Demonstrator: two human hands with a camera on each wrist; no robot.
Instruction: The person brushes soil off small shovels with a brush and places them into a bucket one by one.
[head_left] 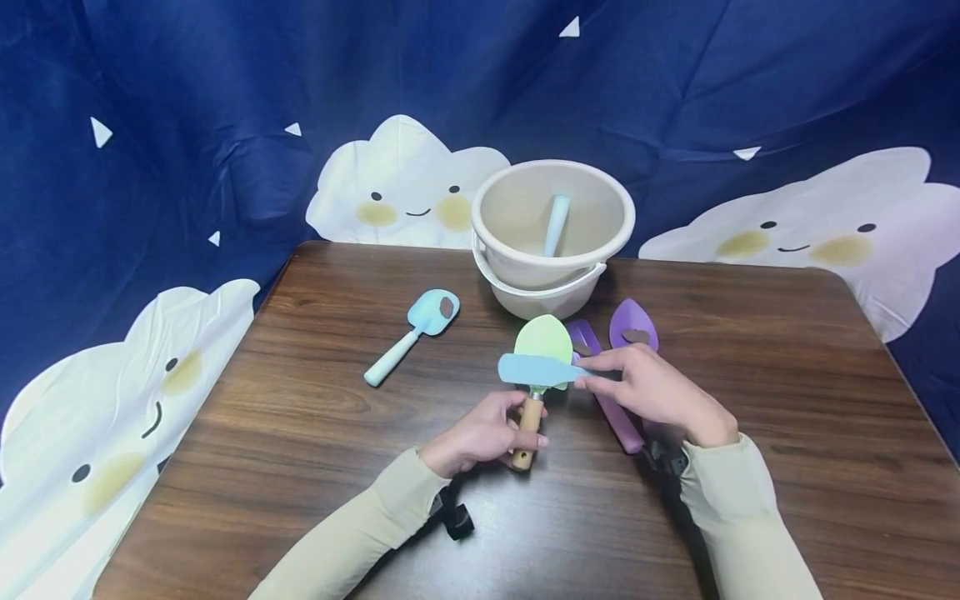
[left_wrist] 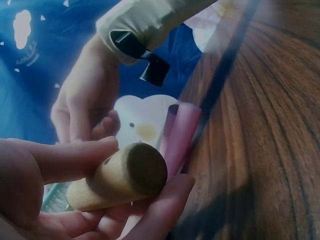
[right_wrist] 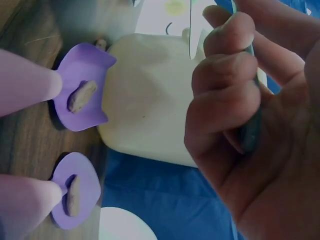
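Two hands work in the head view: the left hand (head_left: 483,432) grips the green trowel (head_left: 543,338) by its wooden handle (head_left: 531,411), at six o'clock from the nested buckets (head_left: 551,302); the right hand (head_left: 654,385) pinches a blue spatula (head_left: 536,368) across the scoop. A bump might tilt so lightly pinched a spatula; whether it touches the scoop is unclear. In the left wrist view, a thumb-and-finger hold could let the handle roll; the scoop is hidden. In the right wrist view, curled fingers cover most of the spatula.
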